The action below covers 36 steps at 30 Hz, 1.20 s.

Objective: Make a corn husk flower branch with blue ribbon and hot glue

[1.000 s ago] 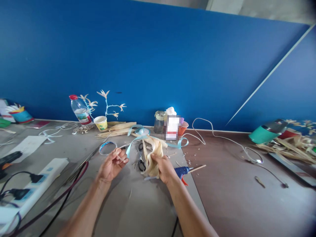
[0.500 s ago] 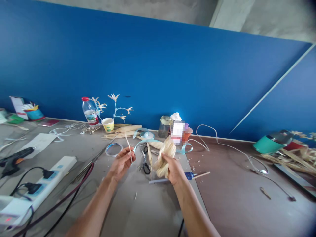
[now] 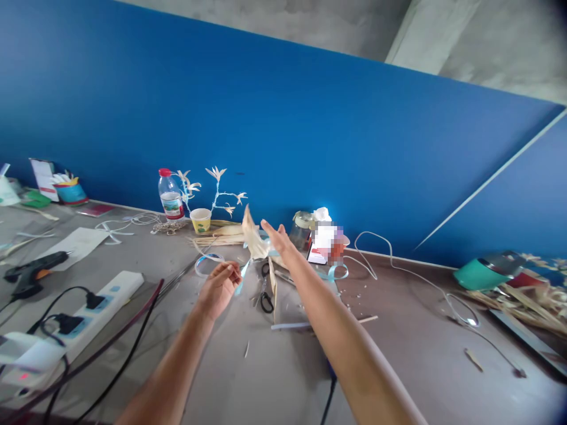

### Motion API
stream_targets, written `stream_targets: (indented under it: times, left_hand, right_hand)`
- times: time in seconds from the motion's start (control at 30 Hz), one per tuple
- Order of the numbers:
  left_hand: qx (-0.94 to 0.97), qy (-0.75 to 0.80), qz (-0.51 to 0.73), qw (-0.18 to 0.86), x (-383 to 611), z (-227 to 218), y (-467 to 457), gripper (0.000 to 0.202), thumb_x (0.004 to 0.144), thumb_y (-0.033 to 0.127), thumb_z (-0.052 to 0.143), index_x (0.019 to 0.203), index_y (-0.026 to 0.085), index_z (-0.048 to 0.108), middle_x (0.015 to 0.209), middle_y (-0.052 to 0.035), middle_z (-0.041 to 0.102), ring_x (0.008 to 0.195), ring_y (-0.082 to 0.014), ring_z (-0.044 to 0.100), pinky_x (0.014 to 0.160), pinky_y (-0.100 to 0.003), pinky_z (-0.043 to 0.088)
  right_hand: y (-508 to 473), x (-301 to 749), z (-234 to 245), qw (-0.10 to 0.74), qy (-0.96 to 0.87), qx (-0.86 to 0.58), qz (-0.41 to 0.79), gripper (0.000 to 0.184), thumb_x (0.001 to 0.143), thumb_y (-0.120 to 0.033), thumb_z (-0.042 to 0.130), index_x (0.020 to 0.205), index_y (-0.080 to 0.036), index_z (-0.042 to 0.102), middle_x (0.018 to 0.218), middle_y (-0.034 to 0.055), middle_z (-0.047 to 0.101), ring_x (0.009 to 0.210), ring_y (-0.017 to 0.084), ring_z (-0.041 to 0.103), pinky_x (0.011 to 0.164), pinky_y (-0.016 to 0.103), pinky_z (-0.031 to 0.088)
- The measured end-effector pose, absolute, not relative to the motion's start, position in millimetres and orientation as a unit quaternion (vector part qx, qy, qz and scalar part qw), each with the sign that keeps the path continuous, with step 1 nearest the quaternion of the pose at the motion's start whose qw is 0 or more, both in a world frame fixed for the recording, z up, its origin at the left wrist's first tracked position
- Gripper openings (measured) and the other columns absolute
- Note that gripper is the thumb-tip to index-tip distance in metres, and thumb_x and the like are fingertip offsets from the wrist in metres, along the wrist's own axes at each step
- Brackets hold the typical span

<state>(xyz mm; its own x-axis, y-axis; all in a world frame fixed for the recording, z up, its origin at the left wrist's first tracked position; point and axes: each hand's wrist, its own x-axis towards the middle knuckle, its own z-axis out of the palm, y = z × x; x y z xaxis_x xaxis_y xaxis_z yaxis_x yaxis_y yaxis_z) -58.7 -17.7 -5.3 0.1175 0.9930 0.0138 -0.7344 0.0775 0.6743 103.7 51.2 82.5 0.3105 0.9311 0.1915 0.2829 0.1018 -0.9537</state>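
My left hand (image 3: 221,285) is closed in a pinch above the grey tabletop. A thin pale stem (image 3: 206,254) runs up and left from its fingertips, partly hard to make out. Light blue ribbon (image 3: 243,278) hangs close beside those fingers. Farther forward, my right hand (image 3: 279,239) reaches out with its fingers stretched and apart. Just left of it, a pale dried husk (image 3: 254,239) stands tipped up, apparently out of the fingers' grip. Black-handled scissors (image 3: 266,301) and a narrow husk strip (image 3: 273,289) lie between my arms.
A power strip (image 3: 101,307) with plugs and a glue gun (image 3: 33,273) are at left. Behind stand a bottle (image 3: 170,198), a paper cup (image 3: 201,221) with husk flowers, and a glass jar (image 3: 301,230). A white cable (image 3: 392,260) crosses the right side.
My right hand has moved forward and left, and its fingers have come off the bunched husk. My left hand stays about where it was, its stem now leaning left. The view has shifted slightly.
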Motion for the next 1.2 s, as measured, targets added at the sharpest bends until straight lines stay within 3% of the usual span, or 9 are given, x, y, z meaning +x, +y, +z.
stream_targets:
  times: [0.07,0.1,0.17,0.27,0.33,0.47,0.6,0.87,1.2]
  left_hand:
    - [0.273,0.242,0.628,0.687,-58,-6,-17,0.011,0.066,0.021,0.073,0.073,0.016,0.066,0.071,0.0011,0.063,0.066,-0.0090,0.055,0.067,-0.024,0.044]
    - [0.275,0.244,0.629,0.685,-57,-7,-18,0.012,0.066,0.022,0.073,0.073,0.016,0.066,0.070,0.0011,0.063,0.065,-0.0087,0.055,0.067,-0.024,0.044]
    - [0.279,0.240,0.628,0.686,-54,-7,-20,0.013,0.065,0.021,0.074,0.074,0.016,0.067,0.071,0.0006,0.064,0.064,-0.0084,0.055,0.066,-0.023,0.043]
    - [0.292,0.240,0.608,0.698,-44,-6,-27,0.015,0.064,0.021,0.075,0.077,0.015,0.068,0.073,-0.0007,0.065,0.065,-0.0091,0.056,0.064,-0.023,0.043]
    - [0.301,0.250,0.579,0.715,-36,-6,-32,0.016,0.064,0.022,0.075,0.077,0.014,0.069,0.070,-0.0015,0.066,0.065,-0.0109,0.058,0.063,-0.023,0.044]
    - [0.308,0.253,0.541,0.740,-22,-10,-40,0.014,0.062,0.020,0.076,0.073,0.013,0.069,0.068,-0.0019,0.066,0.063,-0.0114,0.059,0.061,-0.023,0.044]
    - [0.310,0.246,0.525,0.754,-17,-12,-43,0.010,0.065,0.017,0.075,0.072,0.013,0.068,0.065,-0.0001,0.063,0.061,-0.0089,0.057,0.062,-0.022,0.044]
    - [0.288,0.260,0.552,0.738,-20,-6,-40,0.016,0.060,0.019,0.078,0.068,0.014,0.065,0.067,0.0026,0.063,0.056,-0.0067,0.054,0.058,-0.021,0.045]
    - [0.315,0.298,0.552,0.712,-21,-13,-37,0.015,0.061,0.021,0.077,0.070,0.015,0.066,0.068,0.0022,0.064,0.059,-0.0081,0.056,0.061,-0.022,0.046]
  right_hand:
    - [38,100,77,0.493,-0.517,-0.657,0.242,0.061,0.067,-0.037,0.066,0.118,-0.008,0.051,0.126,0.0226,0.047,0.119,0.035,0.040,0.095,0.049,0.031]
    - [26,98,71,0.494,-0.529,-0.651,0.227,0.055,0.068,-0.034,0.065,0.117,-0.012,0.053,0.127,0.0192,0.047,0.120,0.033,0.039,0.098,0.046,0.030]
    - [-3,95,56,0.470,-0.632,-0.559,0.258,0.037,0.074,-0.033,0.058,0.106,-0.015,0.059,0.110,0.0137,0.058,0.104,0.026,0.052,0.092,0.039,0.038]
    - [-45,91,31,0.462,-0.644,-0.509,0.335,0.037,0.073,-0.033,0.060,0.107,-0.018,0.059,0.100,0.0097,0.061,0.079,0.020,0.058,0.075,0.032,0.046]
    - [-64,91,20,0.469,-0.631,-0.496,0.368,0.033,0.072,-0.029,0.060,0.104,-0.021,0.060,0.092,0.0055,0.063,0.074,0.018,0.058,0.070,0.030,0.046]
    - [-78,99,14,0.491,-0.593,-0.522,0.367,0.010,0.075,-0.026,0.055,0.077,-0.021,0.064,0.070,0.0018,0.062,0.064,0.017,0.054,0.061,0.027,0.040]
    - [-79,109,16,0.508,-0.563,-0.543,0.360,0.016,0.075,-0.030,0.055,0.064,-0.019,0.060,0.057,-0.0014,0.053,0.054,0.013,0.044,0.053,0.024,0.032]
    - [-78,114,1,0.488,-0.559,-0.576,0.345,0.028,0.081,-0.038,0.047,0.061,-0.019,0.051,0.052,-0.0033,0.043,0.050,0.011,0.036,0.049,0.023,0.026]
    - [-75,116,-8,0.500,-0.540,-0.601,0.312,0.039,0.086,-0.045,0.035,0.059,-0.020,0.048,0.049,-0.0009,0.047,0.045,0.012,0.041,0.047,0.024,0.029]
